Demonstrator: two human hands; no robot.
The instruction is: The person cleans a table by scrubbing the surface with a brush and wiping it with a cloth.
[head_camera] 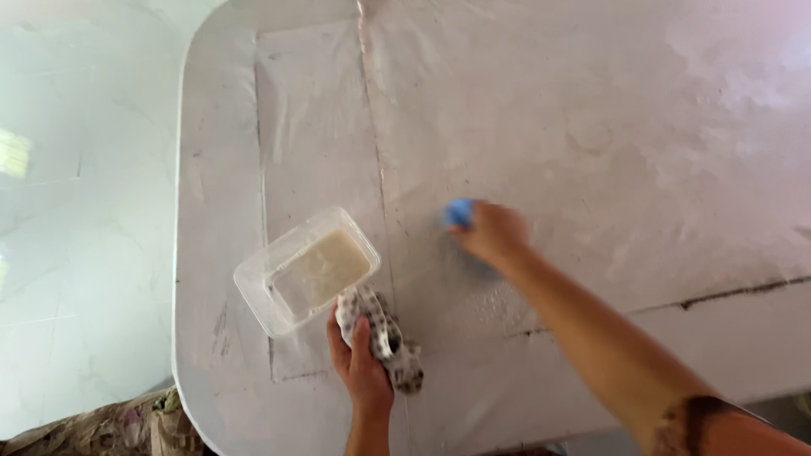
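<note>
A pale table (591,110) with rounded corners fills most of the head view; its top is covered by a thin clear plastic sheet that shows creases and seams, and a dark crack runs across it to the right of the clear plastic container (253,287), which serves here as the landmark. That container is a rectangular tub sitting skewed near the table's left edge, holding a cloudy, whitish liquid, probably kept there so it stays within easy reach of both hands. Well to the right of the container and slightly farther from the person, the right hand (494,235) is curled down over a blue sponge or pad (459,211), pressing it flat against the tabletop; the hand is motion-blurred, and a patch of wet, foamy sheen lies just nearer the person than the hand, so it reads as scrubbing. Just below the container's near corner, the left hand (361,363) is clenched around a white cloth with dark spots (384,333), whose upper end touches the container's rim while its lower end trails onto the table; the cloth looks held in reserve. Left of the table lies a glossy white tiled floor (76,211).
</note>
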